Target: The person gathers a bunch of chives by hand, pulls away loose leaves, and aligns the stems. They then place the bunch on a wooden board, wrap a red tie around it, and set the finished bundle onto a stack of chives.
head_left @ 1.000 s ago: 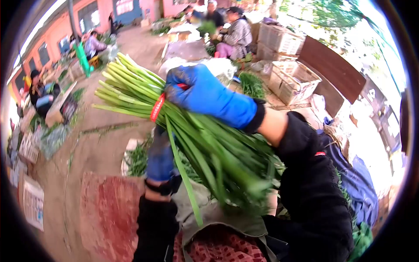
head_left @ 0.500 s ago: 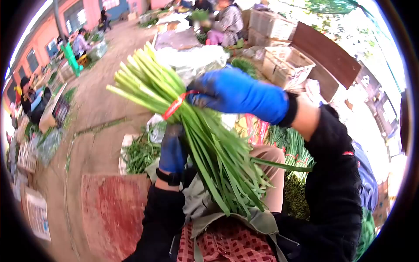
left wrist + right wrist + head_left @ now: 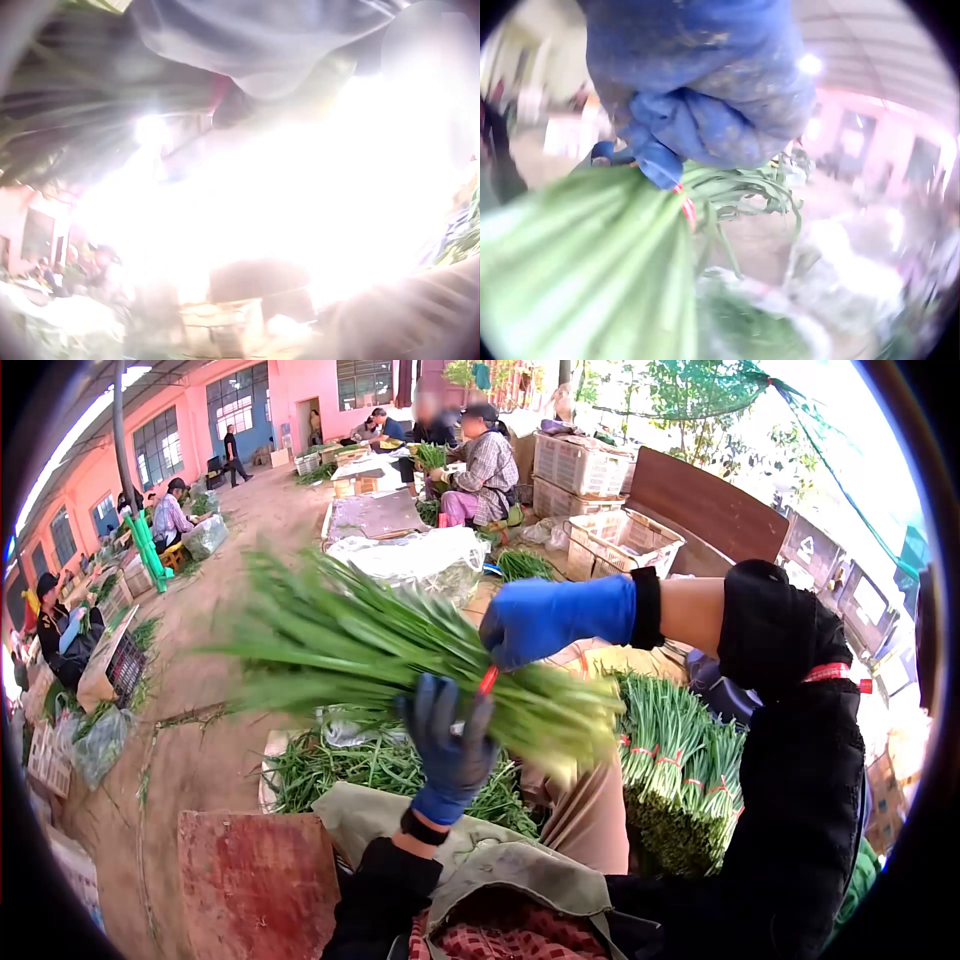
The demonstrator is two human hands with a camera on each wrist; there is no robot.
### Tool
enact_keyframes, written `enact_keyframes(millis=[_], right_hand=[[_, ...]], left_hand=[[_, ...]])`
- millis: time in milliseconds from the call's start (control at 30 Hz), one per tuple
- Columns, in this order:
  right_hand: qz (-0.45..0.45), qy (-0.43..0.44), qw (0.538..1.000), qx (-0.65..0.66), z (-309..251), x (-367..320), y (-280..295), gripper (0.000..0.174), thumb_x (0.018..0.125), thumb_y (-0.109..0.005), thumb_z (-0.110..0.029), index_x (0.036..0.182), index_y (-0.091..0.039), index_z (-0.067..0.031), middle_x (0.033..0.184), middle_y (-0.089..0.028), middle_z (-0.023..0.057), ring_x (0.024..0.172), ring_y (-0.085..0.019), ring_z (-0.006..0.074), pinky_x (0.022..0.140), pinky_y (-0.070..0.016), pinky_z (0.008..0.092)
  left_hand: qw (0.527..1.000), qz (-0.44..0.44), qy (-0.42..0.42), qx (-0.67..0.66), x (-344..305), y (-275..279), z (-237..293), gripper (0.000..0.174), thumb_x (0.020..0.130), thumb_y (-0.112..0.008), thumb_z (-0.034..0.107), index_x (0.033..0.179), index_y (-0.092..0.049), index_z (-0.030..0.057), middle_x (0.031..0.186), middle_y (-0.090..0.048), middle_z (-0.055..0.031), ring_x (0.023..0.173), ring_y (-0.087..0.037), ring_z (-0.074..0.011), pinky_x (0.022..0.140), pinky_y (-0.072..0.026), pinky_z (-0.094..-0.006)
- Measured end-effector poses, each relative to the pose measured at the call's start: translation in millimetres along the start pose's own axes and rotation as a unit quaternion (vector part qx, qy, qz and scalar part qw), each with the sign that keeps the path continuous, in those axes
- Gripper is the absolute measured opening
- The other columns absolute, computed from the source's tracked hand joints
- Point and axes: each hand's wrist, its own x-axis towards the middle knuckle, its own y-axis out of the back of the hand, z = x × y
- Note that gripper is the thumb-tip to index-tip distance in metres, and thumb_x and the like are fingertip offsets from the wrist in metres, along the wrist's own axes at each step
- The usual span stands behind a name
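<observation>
In the head view a bunch of garlic chives [image 3: 350,630] lies sideways in the air, blurred, its green leaves to the left and pale stems to the right. A red band [image 3: 488,680] ties its middle. My right hand [image 3: 540,622], in a blue glove, grips the bunch at the band from above. The right wrist view shows that fist close at the band [image 3: 687,210], with the pale stems [image 3: 577,262] fanning toward the camera. My left hand [image 3: 450,750], gloved too, has its fingers raised and spread against the near side of the bunch. Glare washes out most of the left wrist view.
Loose chives [image 3: 390,775] are heaped in front of my lap. Tied bunches [image 3: 670,750] stand to the right of my knee. A red-stained board [image 3: 258,880] is at lower left. Further off are a plastic crate [image 3: 620,545], white plastic sheeting [image 3: 420,560] and several seated people.
The bunch has turned end for end: its pale stems pointed up left and now point right. My left hand has come from beneath it to its near side. The head view has tilted up.
</observation>
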Motion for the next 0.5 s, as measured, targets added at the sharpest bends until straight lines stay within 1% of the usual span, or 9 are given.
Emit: enact_keyframes(millis=[33,67,133,167,200,267,333,433,500], right_hand=[[0.008,0.01,0.986,-0.165,-8,-1,5,0.014,0.07,-0.057,-0.02,0.064,-0.063,-0.0081,0.062,-0.061,0.0128,0.055,-0.059,0.028,0.047,-0.0434,0.0368],[0.042,0.023,0.971,-0.233,-2,1,2,0.013,0.07,-0.058,-0.02,0.065,-0.063,-0.0091,0.062,-0.061,0.0114,0.055,-0.06,0.0273,0.046,-0.0434,0.0379],[0.108,0.047,0.924,-0.363,15,6,-3,0.012,0.07,-0.059,-0.021,0.065,-0.062,-0.0111,0.061,-0.06,0.0086,0.054,-0.06,0.0259,0.045,-0.0434,0.04],[0.18,0.07,0.912,-0.361,22,5,1,0.014,0.072,-0.06,-0.023,0.069,-0.061,-0.0103,0.059,-0.057,0.0068,0.051,-0.058,0.025,0.041,-0.0416,0.0406],[0.246,0.095,0.893,-0.365,22,9,1,0.014,0.074,-0.06,-0.023,0.07,-0.06,-0.0097,0.058,-0.056,0.0064,0.049,-0.057,0.0247,0.04,-0.041,0.0397],[0.375,0.139,0.841,-0.365,19,20,-2,0.014,0.077,-0.058,-0.022,0.072,-0.059,-0.0086,0.056,-0.053,0.0057,0.047,-0.055,0.024,0.038,-0.0399,0.0379],[0.409,0.14,0.818,-0.381,-2,22,-1,0.021,0.081,-0.057,-0.02,0.063,-0.05,-0.0095,0.052,-0.044,0.0043,0.042,-0.048,0.0208,0.035,-0.0357,0.0364],[0.443,0.161,0.821,-0.322,-26,31,-10,0.023,0.073,-0.062,-0.017,0.06,-0.044,-0.0098,0.05,-0.038,0.0036,0.04,-0.045,0.0198,0.035,-0.0339,0.0364],[0.465,0.18,0.835,-0.231,-30,37,-17,0.02,0.069,-0.065,-0.017,0.063,-0.046,-0.0097,0.052,-0.04,0.0045,0.042,-0.046,0.0212,0.037,-0.0353,0.0356]], left_hand=[[0.996,-0.048,0.039,-0.071,3,-1,16,0.055,0.08,-0.064,0.027,0.127,-0.044,0.0091,0.128,-0.043,-0.0158,0.123,-0.04,-0.0364,0.104,-0.0279,-0.0518],[0.982,-0.095,0.077,-0.141,8,3,26,0.056,0.077,-0.067,0.022,0.127,-0.045,0.0087,0.127,-0.045,-0.0156,0.123,-0.041,-0.0358,0.104,-0.0298,-0.0493],[0.94,-0.105,0.146,-0.289,17,19,28,0.056,0.074,-0.069,0.017,0.125,-0.047,0.0079,0.126,-0.047,-0.0154,0.12,-0.044,-0.0327,0.1,-0.0356,-0.0438],[0.91,-0.109,0.179,-0.359,24,29,27,0.056,0.072,-0.071,0.014,0.124,-0.048,0.0075,0.125,-0.049,-0.0152,0.119,-0.045,-0.0312,0.098,-0.0385,-0.041],[0.904,-0.106,0.207,-0.36,35,45,20,0.055,0.072,-0.071,0.011,0.122,-0.048,0.0054,0.123,-0.052,-0.0149,0.113,-0.05,-0.0248,0.088,-0.0432,-0.0332],[0.909,-0.031,0.207,-0.361,48,64,-4,0.051,0.073,-0.07,0.012,0.119,-0.05,0.0045,0.125,-0.052,-0.0126,0.109,-0.051,-0.0215,0.083,-0.043,-0.0312],[0.909,-0.009,0.293,-0.297,52,77,-31,0.05,0.077,-0.068,0.016,0.122,-0.049,0.0042,0.124,-0.052,-0.0105,0.11,-0.05,-0.0191,0.083,-0.0424,-0.03],[0.843,-0.079,0.388,-0.363,51,71,-63,0.062,0.079,-0.067,0.027,0.131,-0.042,0.0041,0.129,-0.048,-0.0109,0.114,-0.047,-0.0218,0.095,-0.0365,-0.0325],[0.739,-0.131,0.459,-0.475,40,60,-69,0.068,0.08,-0.067,0.032,0.134,-0.038,0.0024,0.131,-0.047,-0.0103,0.115,-0.046,-0.021,0.097,-0.0346,-0.0315]])
